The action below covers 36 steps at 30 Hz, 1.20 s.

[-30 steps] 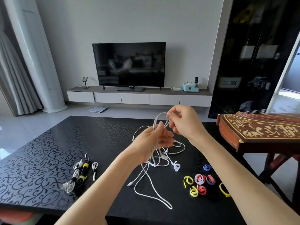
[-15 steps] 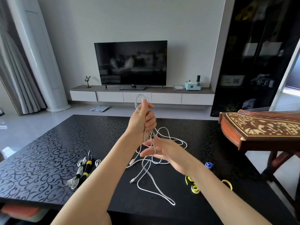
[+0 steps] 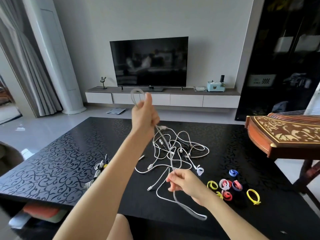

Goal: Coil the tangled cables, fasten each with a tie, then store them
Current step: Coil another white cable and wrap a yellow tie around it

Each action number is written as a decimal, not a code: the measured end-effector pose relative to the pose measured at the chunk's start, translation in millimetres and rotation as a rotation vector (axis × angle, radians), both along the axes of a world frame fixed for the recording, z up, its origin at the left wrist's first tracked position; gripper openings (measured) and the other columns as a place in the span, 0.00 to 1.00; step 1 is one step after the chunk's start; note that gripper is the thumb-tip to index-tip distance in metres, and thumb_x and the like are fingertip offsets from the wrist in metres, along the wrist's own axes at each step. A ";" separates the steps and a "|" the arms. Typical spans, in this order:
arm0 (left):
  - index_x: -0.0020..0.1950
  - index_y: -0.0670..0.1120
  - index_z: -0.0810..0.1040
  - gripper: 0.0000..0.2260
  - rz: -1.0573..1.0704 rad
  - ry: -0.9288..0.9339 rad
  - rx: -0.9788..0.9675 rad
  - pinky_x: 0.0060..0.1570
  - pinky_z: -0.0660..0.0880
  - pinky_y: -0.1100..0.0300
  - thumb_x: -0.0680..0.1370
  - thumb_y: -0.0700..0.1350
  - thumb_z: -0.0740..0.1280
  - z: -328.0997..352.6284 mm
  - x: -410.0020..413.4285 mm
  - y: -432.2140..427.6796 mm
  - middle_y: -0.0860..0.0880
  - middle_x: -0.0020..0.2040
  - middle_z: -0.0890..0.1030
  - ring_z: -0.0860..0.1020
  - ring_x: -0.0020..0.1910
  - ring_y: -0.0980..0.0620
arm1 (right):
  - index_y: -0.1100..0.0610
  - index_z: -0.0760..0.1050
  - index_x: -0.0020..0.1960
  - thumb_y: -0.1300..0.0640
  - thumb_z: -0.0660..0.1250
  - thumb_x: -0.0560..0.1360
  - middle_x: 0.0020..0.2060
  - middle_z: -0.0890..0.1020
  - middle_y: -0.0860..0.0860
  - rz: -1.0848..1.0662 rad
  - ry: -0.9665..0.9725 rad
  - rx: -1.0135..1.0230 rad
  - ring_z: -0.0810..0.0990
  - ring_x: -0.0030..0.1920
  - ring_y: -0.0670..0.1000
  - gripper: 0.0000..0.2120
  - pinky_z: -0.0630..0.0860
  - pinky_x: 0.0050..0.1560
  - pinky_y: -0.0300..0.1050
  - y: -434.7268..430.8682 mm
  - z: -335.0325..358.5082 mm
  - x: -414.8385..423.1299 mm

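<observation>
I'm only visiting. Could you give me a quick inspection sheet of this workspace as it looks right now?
Surface: glossy black patterned table.
Job's things: coloured ties on the right; tied bundle on the left.
Clutter: orange item below the table.
Hands: left hand is raised and grips the white cable just below its loop; right hand pinches the same cable lower down.
Cables: white tangle lying mid-table.
Surroundings: TV on a low cabinet; wooden zither at right.
</observation>
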State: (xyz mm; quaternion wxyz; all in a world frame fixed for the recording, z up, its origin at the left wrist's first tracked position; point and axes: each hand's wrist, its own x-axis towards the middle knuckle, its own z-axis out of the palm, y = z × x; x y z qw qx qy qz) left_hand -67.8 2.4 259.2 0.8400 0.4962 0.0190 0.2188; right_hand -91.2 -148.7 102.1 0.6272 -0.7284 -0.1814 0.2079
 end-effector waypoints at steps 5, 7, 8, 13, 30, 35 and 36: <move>0.36 0.47 0.63 0.16 0.603 -0.090 0.638 0.28 0.63 0.68 0.79 0.52 0.64 26.3 2.8 44.4 0.54 0.28 0.64 0.63 0.24 0.59 | 0.59 0.80 0.44 0.60 0.64 0.78 0.30 0.76 0.51 -0.139 -0.083 -0.064 0.75 0.30 0.45 0.07 0.81 0.45 0.43 -11.4 -8.9 1.1; 0.37 0.47 0.65 0.14 0.670 -0.028 0.957 0.27 0.62 0.67 0.78 0.50 0.64 23.6 4.8 58.4 0.54 0.30 0.66 0.66 0.27 0.60 | 0.52 0.80 0.44 0.60 0.65 0.78 0.33 0.79 0.47 -0.228 -0.348 -0.221 0.76 0.32 0.43 0.07 0.75 0.39 0.36 -15.9 6.1 4.0; 0.39 0.45 0.67 0.13 0.639 0.073 1.126 0.30 0.65 0.62 0.78 0.51 0.65 20.0 6.2 62.8 0.53 0.31 0.68 0.68 0.30 0.58 | 0.50 0.81 0.45 0.60 0.65 0.77 0.34 0.81 0.46 -0.273 -0.498 -0.290 0.78 0.34 0.42 0.08 0.74 0.41 0.35 -18.0 18.2 4.2; 0.48 0.39 0.75 0.27 0.035 0.345 1.206 0.28 0.67 0.62 0.75 0.65 0.61 -5.2 4.8 53.1 0.52 0.35 0.71 0.66 0.26 0.54 | 0.51 0.83 0.50 0.54 0.67 0.77 0.34 0.80 0.37 -0.271 -0.885 -0.308 0.78 0.36 0.38 0.07 0.72 0.41 0.32 -20.2 89.0 -0.5; 0.41 0.43 0.73 0.15 -0.942 0.249 0.286 0.19 0.59 0.69 0.75 0.55 0.64 -40.3 -22.6 -2.0 0.53 0.27 0.62 0.59 0.23 0.59 | 0.59 0.79 0.40 0.54 0.67 0.76 0.32 0.78 0.51 -0.732 -1.257 -0.445 0.75 0.35 0.52 0.10 0.68 0.33 0.45 -11.2 145.3 14.4; 0.35 0.44 0.67 0.21 -0.728 0.165 0.427 0.27 0.67 0.66 0.74 0.62 0.57 -45.9 -25.2 -11.1 0.50 0.29 0.64 0.64 0.26 0.55 | 0.62 0.78 0.36 0.55 0.65 0.78 0.25 0.75 0.48 -0.556 -0.849 -0.320 0.71 0.27 0.47 0.14 0.63 0.29 0.36 -11.7 151.7 19.1; 0.34 0.44 0.67 0.22 -0.665 0.142 0.451 0.30 0.68 0.65 0.74 0.62 0.56 -46.8 -24.9 -13.2 0.49 0.30 0.67 0.66 0.27 0.54 | 0.63 0.78 0.35 0.56 0.65 0.78 0.24 0.74 0.50 -0.514 -0.721 -0.253 0.70 0.25 0.48 0.15 0.63 0.28 0.36 -11.3 152.2 20.0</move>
